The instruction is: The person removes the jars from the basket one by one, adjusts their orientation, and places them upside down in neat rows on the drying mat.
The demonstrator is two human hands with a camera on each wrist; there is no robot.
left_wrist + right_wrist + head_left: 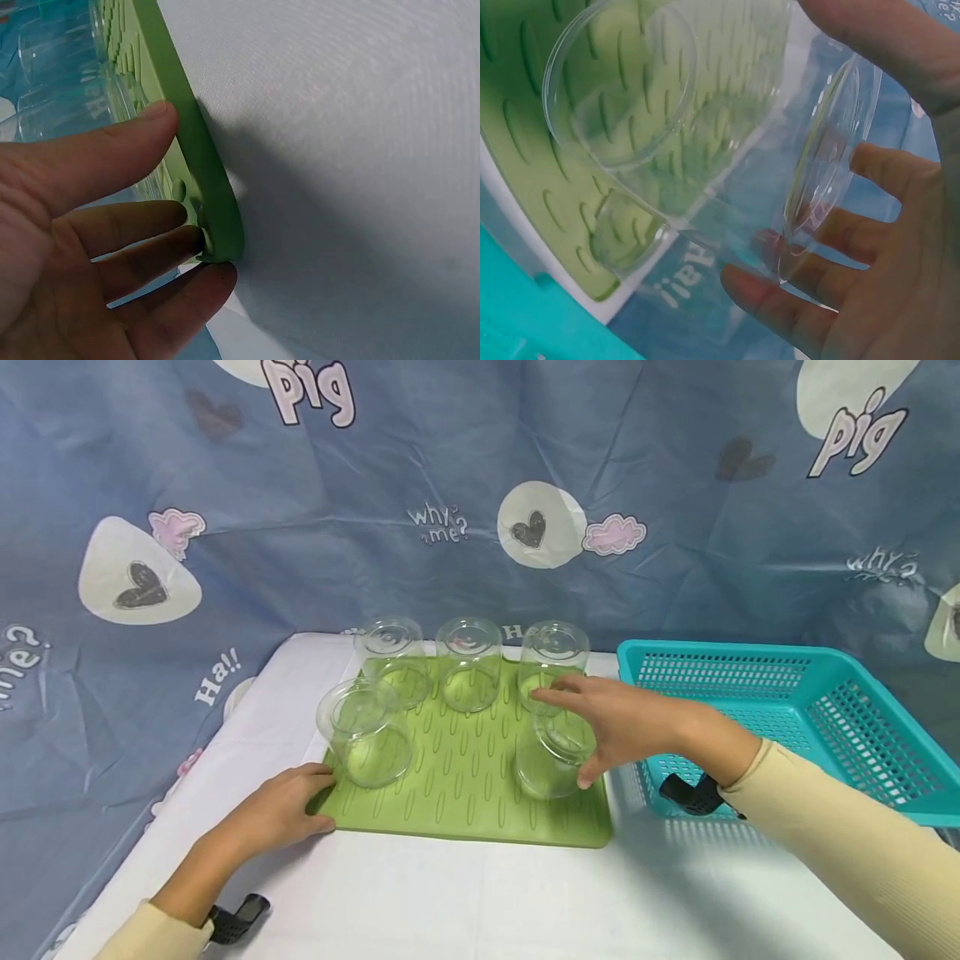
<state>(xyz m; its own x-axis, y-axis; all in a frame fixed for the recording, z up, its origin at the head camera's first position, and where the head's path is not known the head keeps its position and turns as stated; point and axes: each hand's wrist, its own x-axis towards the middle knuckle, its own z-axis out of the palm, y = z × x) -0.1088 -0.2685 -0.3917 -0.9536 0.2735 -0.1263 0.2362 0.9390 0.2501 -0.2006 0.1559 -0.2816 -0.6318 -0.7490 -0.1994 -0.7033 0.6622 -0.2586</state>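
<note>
A green ribbed mat (465,777) lies on the white-covered table and bears several clear round jars. At its near left corner is my left hand (288,806); in the left wrist view the thumb (142,139) lies at the mat's front edge and the loosely spread fingers reach its corner. My right hand (611,718) is around the upper part of the front right jar (543,768). The right wrist view shows its fingers (825,277) curved about the jar's flanged end, partly seen through the clear wall. A front left jar (367,752) stands just beyond my left hand.
Three clear jars stand in a row at the back of the mat, the middle one (468,672) among them. A turquoise basket (817,660) sits right of the mat, under my right forearm. Behind hangs a blue printed cloth (420,460).
</note>
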